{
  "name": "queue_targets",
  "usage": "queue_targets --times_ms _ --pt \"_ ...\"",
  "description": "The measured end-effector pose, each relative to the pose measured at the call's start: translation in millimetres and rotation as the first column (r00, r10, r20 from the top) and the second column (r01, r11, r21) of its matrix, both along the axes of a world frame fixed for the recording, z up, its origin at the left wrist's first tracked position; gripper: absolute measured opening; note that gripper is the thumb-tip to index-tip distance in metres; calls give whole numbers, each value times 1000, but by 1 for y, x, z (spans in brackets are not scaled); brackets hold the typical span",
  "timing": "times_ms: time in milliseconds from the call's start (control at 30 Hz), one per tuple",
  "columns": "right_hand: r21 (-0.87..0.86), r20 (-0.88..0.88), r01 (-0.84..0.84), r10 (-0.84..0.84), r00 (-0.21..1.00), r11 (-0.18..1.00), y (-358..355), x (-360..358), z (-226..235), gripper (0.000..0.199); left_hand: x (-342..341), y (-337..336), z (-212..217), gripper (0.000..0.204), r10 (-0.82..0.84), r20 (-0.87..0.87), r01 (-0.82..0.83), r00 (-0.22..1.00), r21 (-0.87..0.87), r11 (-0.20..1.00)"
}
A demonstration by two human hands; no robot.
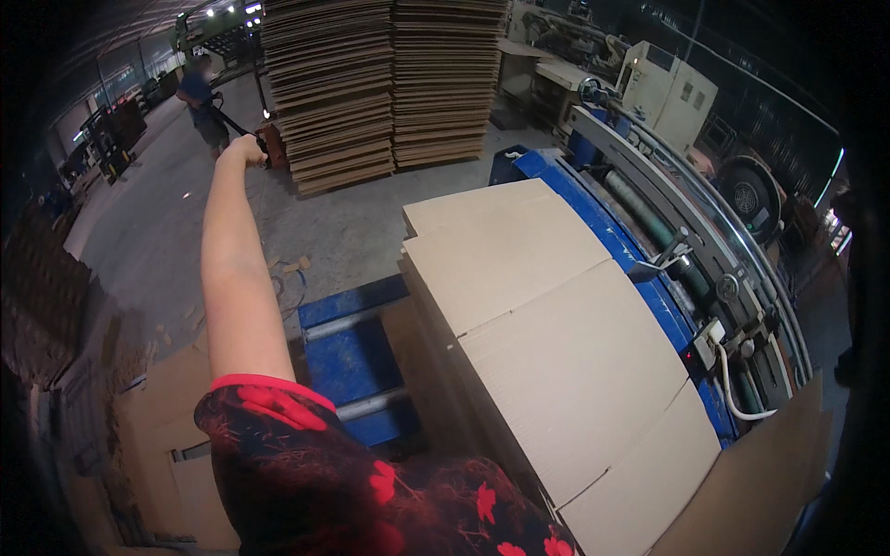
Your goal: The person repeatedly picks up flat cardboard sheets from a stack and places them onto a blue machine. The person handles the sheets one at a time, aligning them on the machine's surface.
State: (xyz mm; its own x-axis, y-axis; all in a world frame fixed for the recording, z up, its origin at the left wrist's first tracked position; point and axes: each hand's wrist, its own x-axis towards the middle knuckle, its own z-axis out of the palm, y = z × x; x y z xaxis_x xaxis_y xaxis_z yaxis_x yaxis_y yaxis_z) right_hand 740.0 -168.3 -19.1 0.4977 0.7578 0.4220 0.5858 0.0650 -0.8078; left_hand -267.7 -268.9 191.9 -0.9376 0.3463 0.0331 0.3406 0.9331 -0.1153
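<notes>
The fingers of the left hand [247, 149] look bent in at the end of an outstretched, nearly straight arm, but the hand is small and dim here; I cannot tell whether they pinch anything. A reddish-brown object [274, 146] shows just beside them, contact unclear. The right hand is out of view.

The nearest cardboard beyond is a pair of tall piles, a left pile [329, 102] and a right pile [440, 88], standing side by side. Their flat sheets lie level, probably so that each layer bears evenly on the one below; the edges are ragged, brown and thin.

Closer to the body, a stack of tan cardboard blanks [556, 324] lies along the blue machine frame [603, 218], perhaps kept there to be within easy reach. The top blank is smooth and matte, crossed by creases and short slots. Left of it, a blue roller bed [348, 357] has pale metal rollers [348, 324], likely so that heavy piles can slide. The frame carries a dark green cylinder [640, 208]; a white cable [731, 394] loops near its end. Grey concrete floor [371, 218] stretches toward a person [197, 97] at a handle.
</notes>
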Motion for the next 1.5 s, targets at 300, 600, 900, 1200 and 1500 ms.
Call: queue_targets --times_ms 300,600,900,1200,1500 --pt "-9 -5 6 -6 1000 1000 -6 4 -3 21 4 -18 -20 51 -32 -30 34 999 93 995" --pt "8 -3 41 -41 999 999 -19 2 -6 19 35 -11 -49 61 -58 100 37 993 196 980" --pt "7 -21 59 -59 998 998 -30 8 -11 22 66 25 -133 68 -298 255 267 920 149 952" --pt "-11 -222 23 -25 975 1000 -24 42 -43 32 100 52 -180 64 -363 361 300 859 218 929" --pt "-32 -301 23 -31 953 999 -19 71 -69 37 135 92 -189 62 -547 327 444 771 341 829"
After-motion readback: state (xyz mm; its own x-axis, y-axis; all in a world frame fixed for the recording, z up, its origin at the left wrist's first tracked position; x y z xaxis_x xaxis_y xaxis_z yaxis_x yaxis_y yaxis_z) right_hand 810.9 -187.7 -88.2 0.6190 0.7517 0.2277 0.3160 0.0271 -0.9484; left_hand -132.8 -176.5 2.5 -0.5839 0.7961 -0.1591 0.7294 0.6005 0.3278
